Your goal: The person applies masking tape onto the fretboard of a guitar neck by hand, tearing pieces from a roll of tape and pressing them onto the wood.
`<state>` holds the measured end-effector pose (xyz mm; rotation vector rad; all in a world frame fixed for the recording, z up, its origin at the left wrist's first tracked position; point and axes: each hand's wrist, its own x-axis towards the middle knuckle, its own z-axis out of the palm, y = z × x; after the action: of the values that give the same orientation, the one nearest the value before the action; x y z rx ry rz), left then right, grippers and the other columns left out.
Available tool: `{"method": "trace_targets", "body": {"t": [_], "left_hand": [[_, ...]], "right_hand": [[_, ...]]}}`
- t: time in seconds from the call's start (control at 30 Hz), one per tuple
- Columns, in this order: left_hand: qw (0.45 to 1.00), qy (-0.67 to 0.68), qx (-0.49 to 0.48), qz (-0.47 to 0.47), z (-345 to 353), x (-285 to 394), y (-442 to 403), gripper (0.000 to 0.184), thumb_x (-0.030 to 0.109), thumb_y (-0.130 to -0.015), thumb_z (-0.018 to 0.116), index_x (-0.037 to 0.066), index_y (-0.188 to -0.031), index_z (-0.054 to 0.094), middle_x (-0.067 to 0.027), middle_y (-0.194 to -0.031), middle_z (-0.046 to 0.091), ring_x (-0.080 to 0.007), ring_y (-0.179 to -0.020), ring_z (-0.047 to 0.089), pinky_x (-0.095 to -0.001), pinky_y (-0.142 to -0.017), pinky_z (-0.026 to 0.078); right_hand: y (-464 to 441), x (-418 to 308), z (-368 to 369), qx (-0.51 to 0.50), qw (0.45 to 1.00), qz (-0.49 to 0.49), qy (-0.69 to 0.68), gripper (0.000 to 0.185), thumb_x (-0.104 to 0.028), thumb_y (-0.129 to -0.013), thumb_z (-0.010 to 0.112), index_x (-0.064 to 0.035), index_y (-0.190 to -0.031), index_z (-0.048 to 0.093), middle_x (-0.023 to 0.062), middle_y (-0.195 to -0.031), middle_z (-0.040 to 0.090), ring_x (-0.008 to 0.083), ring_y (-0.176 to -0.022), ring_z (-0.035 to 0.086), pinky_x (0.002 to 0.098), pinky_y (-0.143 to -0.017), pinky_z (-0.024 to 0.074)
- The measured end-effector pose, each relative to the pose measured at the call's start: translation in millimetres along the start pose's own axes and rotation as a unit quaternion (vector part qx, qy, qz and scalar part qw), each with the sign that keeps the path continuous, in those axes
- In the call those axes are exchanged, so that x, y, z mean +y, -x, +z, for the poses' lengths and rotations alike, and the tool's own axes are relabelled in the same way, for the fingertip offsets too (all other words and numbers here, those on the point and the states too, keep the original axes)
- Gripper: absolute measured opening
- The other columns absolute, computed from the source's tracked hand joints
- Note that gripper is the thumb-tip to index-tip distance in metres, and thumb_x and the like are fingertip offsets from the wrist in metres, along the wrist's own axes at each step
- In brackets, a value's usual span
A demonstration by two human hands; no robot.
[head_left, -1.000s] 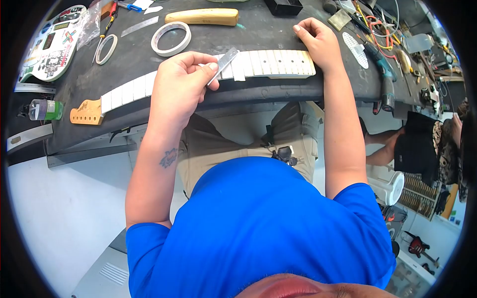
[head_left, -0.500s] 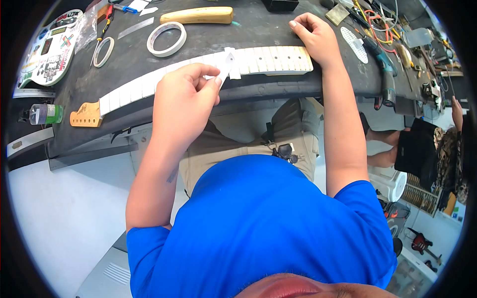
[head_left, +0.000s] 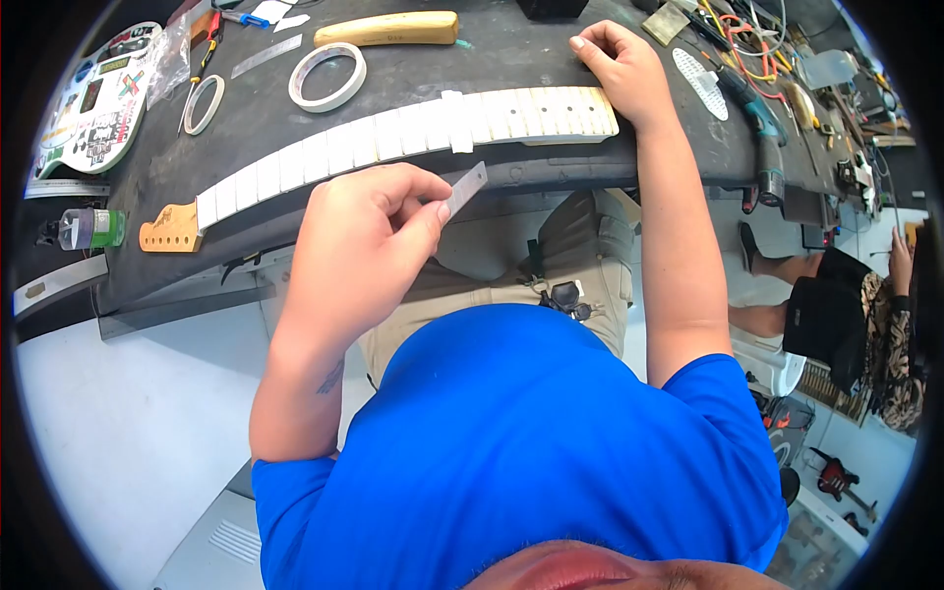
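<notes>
A guitar neck (head_left: 324, 157) lies along the front of the dark bench, its wooden headstock (head_left: 172, 231) at the left. White tape covers much of the fretboard, and a short crosswise strip (head_left: 458, 123) hangs over its edge. Between thumb and fingers, my left hand (head_left: 364, 236) pinches a small flat metal blade (head_left: 468, 189), held just off the near edge of the neck. My right hand (head_left: 629, 74) rests on the bench past the neck's right end, fingers curled, thumb and index finger slightly apart, holding nothing visible.
Behind the neck are a tape roll (head_left: 327, 78), a wooden block (head_left: 386, 29) and a steel ruler (head_left: 266, 56). A smaller roll (head_left: 204, 105) and a bottle (head_left: 92, 228) are at left. A drill (head_left: 757, 128) and cables lie right. Another person (head_left: 836, 315) is at far right.
My left hand has drawn the blade from the fretboard toward me, off the neck's near edge. My right hand stays by the neck's end. The other person has shifted.
</notes>
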<state>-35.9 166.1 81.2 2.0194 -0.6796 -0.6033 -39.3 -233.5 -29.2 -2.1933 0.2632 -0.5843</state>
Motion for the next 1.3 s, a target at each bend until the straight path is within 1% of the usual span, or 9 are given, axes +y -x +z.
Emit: {"method": "trace_targets", "body": {"t": [0.13, 0.23, 0.33, 0.47, 0.77, 0.9, 0.93, 1.17, 1.3], "left_hand": [[0.994, -0.015, 0.098, 0.048, -12, 5, -8, 0.02, 0.01, -0.104, 0.076, -0.003, -0.118, 0.081, -0.0043, -0.081, 0.077, -0.007, -0.074, 0.07, -0.0248, -0.069, 0.052], [0.97, -0.082, 0.161, 0.161, -18, -15, -64, 0.024, 0.014, -0.107, 0.072, 0.001, -0.125, 0.081, -0.0091, -0.097, 0.081, -0.0191, -0.084, 0.075, -0.0332, -0.077, 0.056], [0.868, -0.252, 0.218, 0.367, -13, -46, -122, 0.02, 0.013, -0.105, 0.072, 0.002, -0.119, 0.08, -0.0098, -0.11, 0.081, -0.0306, -0.102, 0.076, -0.0398, -0.09, 0.057], [0.947, -0.15, 0.115, 0.259, -4, -38, -94, 0.013, 0.008, -0.095, 0.076, 0.001, -0.105, 0.074, -0.0121, -0.115, 0.078, -0.0348, -0.117, 0.072, -0.0436, -0.104, 0.055], [0.916, -0.211, 0.15, 0.306, 17, -52, -81, 0.023, 0.016, -0.083, 0.086, 0.01, -0.099, 0.072, -0.0019, -0.11, 0.07, -0.0284, -0.106, 0.067, -0.0448, -0.094, 0.053], [0.907, -0.24, 0.16, 0.307, 20, -51, -81, 0.027, 0.019, -0.081, 0.091, 0.011, -0.099, 0.072, -0.0015, -0.112, 0.07, -0.0292, -0.107, 0.067, -0.0461, -0.094, 0.053], [0.905, -0.243, 0.165, 0.308, 20, -51, -81, 0.029, 0.02, -0.08, 0.093, 0.011, -0.098, 0.072, -0.0014, -0.112, 0.07, -0.0293, -0.107, 0.067, -0.0464, -0.094, 0.053], [0.897, -0.279, 0.199, 0.278, 28, -48, -78, 0.041, 0.02, -0.076, 0.098, 0.011, -0.105, 0.071, -0.0026, -0.112, 0.07, -0.0292, -0.108, 0.068, -0.0463, -0.093, 0.052], [0.894, -0.282, 0.214, 0.275, 30, -53, -79, 0.041, 0.022, -0.077, 0.097, 0.013, -0.11, 0.074, -0.0019, -0.111, 0.069, -0.0284, -0.11, 0.068, -0.0469, -0.094, 0.052]], "right_hand": [[0, -5, -1, 0.001, 1.0, 0.003, 0.017, 0.027, -0.028, -0.107, 0.081, -0.0015, -0.109, 0.078, -0.0032, -0.094, 0.075, 0.0062, -0.088, 0.065, 0.0265, -0.081, 0.0534], [1, -19, 2, 0.005, 0.999, 0.005, 0.043, 0.026, -0.028, -0.107, 0.081, -0.0018, -0.108, 0.077, -0.003, -0.094, 0.075, 0.0063, -0.088, 0.065, 0.0265, -0.08, 0.053], [0, -13, -1, -0.005, 0.999, 0.033, 0.021, 0.03, -0.033, -0.102, 0.082, -0.0037, -0.108, 0.079, 0.0064, -0.098, 0.081, 0.0169, -0.094, 0.073, 0.0355, -0.088, 0.0579], [3, -6, 1, 0.019, 1.0, 0.015, 0.005, 0.031, -0.035, -0.103, 0.082, -0.0047, -0.108, 0.079, 0.0067, -0.097, 0.08, 0.0171, -0.09, 0.071, 0.0363, -0.084, 0.057], [1, -9, 0, 0.002, 0.999, 0.022, 0.033, 0.034, -0.038, -0.104, 0.081, -0.0054, -0.11, 0.078, 0.0064, -0.099, 0.08, 0.0184, -0.091, 0.072, 0.0355, -0.088, 0.057], [-4, -15, -3, 0.038, 0.993, 0.018, -0.109, 0.028, -0.031, -0.106, 0.08, -0.0034, -0.111, 0.078, 0.0053, -0.098, 0.08, 0.0176, -0.092, 0.072, 0.0331, -0.089, 0.0564], [-3, -24, -3, 0.068, 0.993, -0.01, -0.095, 0.024, -0.026, -0.111, 0.075, -0.0029, -0.108, 0.075, -0.0017, -0.097, 0.074, 0.0071, -0.093, 0.066, 0.027, -0.088, 0.0526], [46, -154, 15, -0.171, 0.932, -0.299, 0.115, 0.032, -0.003, -0.077, 0.088, -0.0055, -0.105, 0.073, 0.0091, -0.111, 0.074, 0.0333, -0.111, 0.068, 0.0452, -0.1, 0.0552], [57, -156, 37, -0.165, 0.905, -0.358, 0.162, 0.027, -0.006, -0.079, 0.089, -0.0089, -0.102, 0.074, 0.0045, -0.118, 0.074, 0.0317, -0.114, 0.068, 0.0458, -0.103, 0.0541]]}}
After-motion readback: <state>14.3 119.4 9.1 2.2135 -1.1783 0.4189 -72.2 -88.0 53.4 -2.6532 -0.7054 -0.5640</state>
